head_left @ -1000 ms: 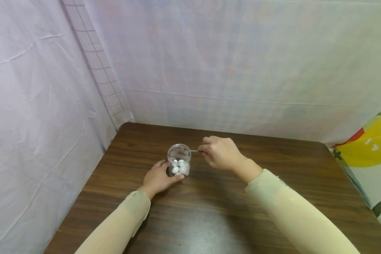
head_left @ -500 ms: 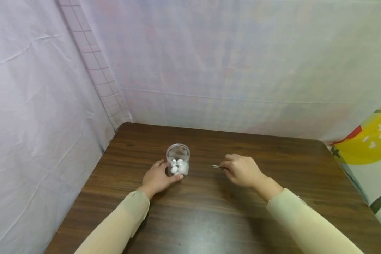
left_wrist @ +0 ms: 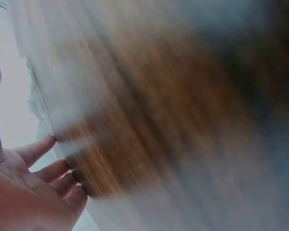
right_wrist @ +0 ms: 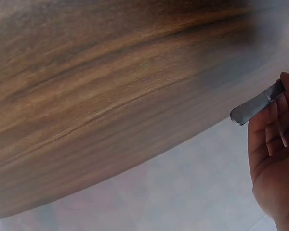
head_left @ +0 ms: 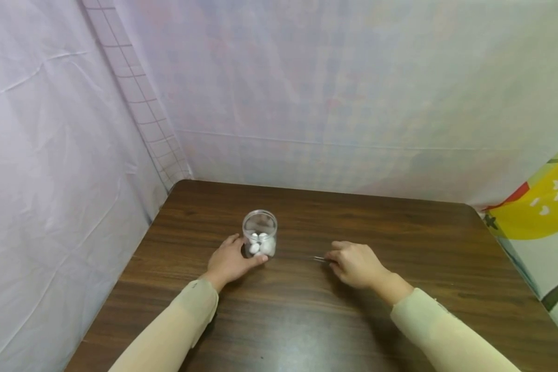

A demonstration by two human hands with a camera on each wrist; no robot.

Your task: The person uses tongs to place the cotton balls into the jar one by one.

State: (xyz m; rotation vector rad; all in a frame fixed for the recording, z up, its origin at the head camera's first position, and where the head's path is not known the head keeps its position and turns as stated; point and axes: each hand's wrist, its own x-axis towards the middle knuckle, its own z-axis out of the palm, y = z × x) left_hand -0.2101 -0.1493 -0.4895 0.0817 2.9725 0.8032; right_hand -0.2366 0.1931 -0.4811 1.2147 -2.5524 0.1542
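Observation:
A clear, open jar stands on the table with several white balls, which look like cotton balls, at its bottom. My left hand holds the jar low down, thumb in front and fingers along its left side. In the left wrist view, the left hand shows with its fingers extended; the jar is not clear there. To the right of the jar, my right hand pinches metal tweezers, whose two tips point left toward the jar with nothing between them. Their wide rounded end sticks out behind the hand.
Both hands work over a dark brown wooden table. Behind it hangs a pale cloth, with a white sheet on the left and a yellow printed cloth on the right.
My right hand has drawn the tweezers back from the jar's rim, moving right and then nearer to me and lower. The left hand and the jar stay in place.

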